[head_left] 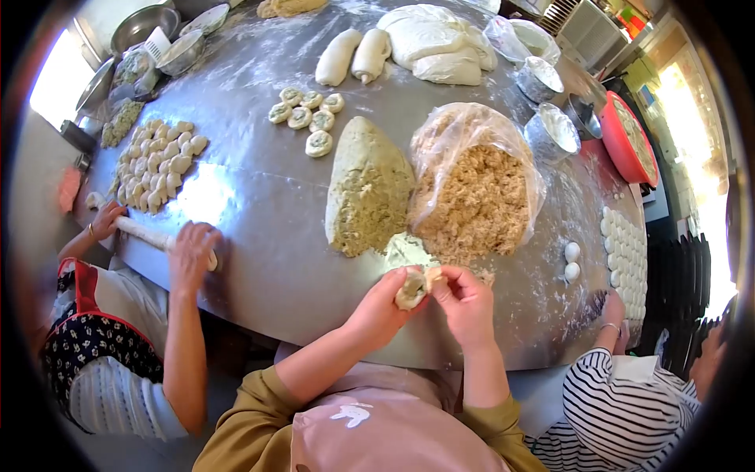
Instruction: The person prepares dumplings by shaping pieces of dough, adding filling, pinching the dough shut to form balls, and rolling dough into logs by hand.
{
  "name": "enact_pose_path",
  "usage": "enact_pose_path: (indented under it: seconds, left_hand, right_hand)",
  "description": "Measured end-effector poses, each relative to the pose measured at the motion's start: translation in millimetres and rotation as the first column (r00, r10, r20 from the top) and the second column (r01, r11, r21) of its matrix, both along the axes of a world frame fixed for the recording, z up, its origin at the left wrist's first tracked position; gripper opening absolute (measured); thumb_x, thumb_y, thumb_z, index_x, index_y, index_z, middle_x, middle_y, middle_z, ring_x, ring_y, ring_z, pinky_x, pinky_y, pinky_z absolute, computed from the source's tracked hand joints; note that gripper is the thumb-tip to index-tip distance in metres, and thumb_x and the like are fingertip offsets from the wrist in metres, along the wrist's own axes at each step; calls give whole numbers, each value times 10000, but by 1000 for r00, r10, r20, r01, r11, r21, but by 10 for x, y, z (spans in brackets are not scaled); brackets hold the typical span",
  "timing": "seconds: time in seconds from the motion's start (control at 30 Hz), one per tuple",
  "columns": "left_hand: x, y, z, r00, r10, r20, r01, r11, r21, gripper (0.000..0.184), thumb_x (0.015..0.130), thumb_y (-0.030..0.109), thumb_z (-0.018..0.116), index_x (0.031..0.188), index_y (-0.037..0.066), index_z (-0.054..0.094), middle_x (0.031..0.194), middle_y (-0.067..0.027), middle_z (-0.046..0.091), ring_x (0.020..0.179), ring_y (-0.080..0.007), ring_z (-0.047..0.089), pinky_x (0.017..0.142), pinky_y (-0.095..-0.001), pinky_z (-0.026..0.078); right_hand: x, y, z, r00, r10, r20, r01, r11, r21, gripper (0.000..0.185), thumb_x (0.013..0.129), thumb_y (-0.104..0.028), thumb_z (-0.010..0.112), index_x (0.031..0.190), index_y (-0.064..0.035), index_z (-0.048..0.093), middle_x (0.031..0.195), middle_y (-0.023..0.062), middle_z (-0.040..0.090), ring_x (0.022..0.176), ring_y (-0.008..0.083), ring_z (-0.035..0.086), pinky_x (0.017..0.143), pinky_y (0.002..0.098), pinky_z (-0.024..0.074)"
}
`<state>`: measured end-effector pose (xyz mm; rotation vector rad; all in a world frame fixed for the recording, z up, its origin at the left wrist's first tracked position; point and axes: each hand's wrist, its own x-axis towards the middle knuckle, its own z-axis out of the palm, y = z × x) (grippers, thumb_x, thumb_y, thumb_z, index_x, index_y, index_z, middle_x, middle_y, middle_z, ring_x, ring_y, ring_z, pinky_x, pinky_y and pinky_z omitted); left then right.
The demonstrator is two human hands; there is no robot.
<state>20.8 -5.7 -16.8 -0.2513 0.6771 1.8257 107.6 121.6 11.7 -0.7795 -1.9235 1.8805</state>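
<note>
My left hand (376,313) is closed round a small dough piece (410,294) with greenish filling showing in its open top. Right beside it, the fingertips of my right hand (469,308) pinch a small pale yellow piece (433,278) against or close to the dough's edge; whether it is dough or filling I cannot tell. Just beyond my hands lie a big mound of green filling (366,193) and a crumbly brown filling (478,197) partly covered by a plastic bag (515,130). Filled dough pieces (319,143) sit in a cluster behind the green mound.
Two dough rolls (338,57) and a large dough mass (436,43) lie farther back. A co-worker's hands hold a rolling pin (145,232) at left, near many dough lumps (157,165). Another person's hand (613,308) is at right, beside white dough balls (625,256) and a red basin (617,130).
</note>
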Motion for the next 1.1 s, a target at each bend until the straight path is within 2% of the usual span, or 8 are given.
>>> enact_pose_path:
  seconds: [0.13,0.37,0.47,0.67,0.83,0.97,1.03,1.1]
  left_hand:
    - [12,32,102,995,11,-103,-16,999,-50,332,1043,247,448,1328,77,459,1193,-81,576,1103,-204,567,983,-384,446]
    - [6,-31,46,990,62,-127,-58,998,39,325,1031,152,476,1335,49,423,1188,-92,555,1111,-187,557,969,-341,449]
    - [26,-11,49,981,32,-192,-32,999,7,327,1035,153,471,1334,33,413,1192,-99,544,1112,-188,553,980,-346,448]
    - [-81,-87,112,996,36,-79,-38,999,-24,323,1029,150,468,1333,42,453,1216,-106,549,1142,-221,562,990,-366,471]
    - [-171,-142,230,996,-18,93,12,997,70,328,1032,164,452,1339,52,472,1196,-106,564,1133,-248,581,981,-377,500]
    - [-117,-154,-140,975,-171,143,84,876,475,331,1029,159,459,1351,84,465,1153,-73,585,1064,-207,603,888,-341,526]
    - [-94,-171,40,989,-145,7,138,957,254,289,1038,180,462,1318,108,474,1030,7,604,800,-88,551,634,-223,440]
    - [-98,-130,172,989,-141,-36,143,988,63,322,1038,177,459,1352,105,445,1045,9,597,812,-79,546,633,-221,441]
  right_hand:
    - [-89,-194,61,996,76,38,-84,825,559,165,881,-19,687,1045,-2,688,972,73,667,807,117,651,667,265,538]
    - [-32,-197,33,999,18,33,-23,984,177,277,840,-7,705,1112,-37,658,951,93,684,802,173,685,680,275,552]
    - [-60,-213,71,997,57,48,-74,831,551,208,870,-41,694,1073,-37,653,912,73,705,793,143,689,681,278,554]
    - [-58,-21,75,999,-46,28,27,885,465,131,879,-32,665,1009,-39,663,916,87,723,764,204,709,682,301,563]
    - [-35,236,113,985,138,102,-161,537,828,752,845,-520,675,1339,14,484,1372,211,516,1314,429,431,1079,489,367]
    - [-107,-118,14,959,281,35,-165,453,876,801,833,-610,588,1314,23,486,1329,205,552,1297,451,451,1072,524,360]
    - [-123,-162,-104,962,272,19,-138,423,895,737,853,-600,562,1262,11,511,1289,190,583,1289,440,466,1068,521,365]
    - [-177,-238,-100,967,252,-35,-79,427,901,573,923,-534,532,1141,-5,561,1185,169,645,1278,427,485,1062,512,376]
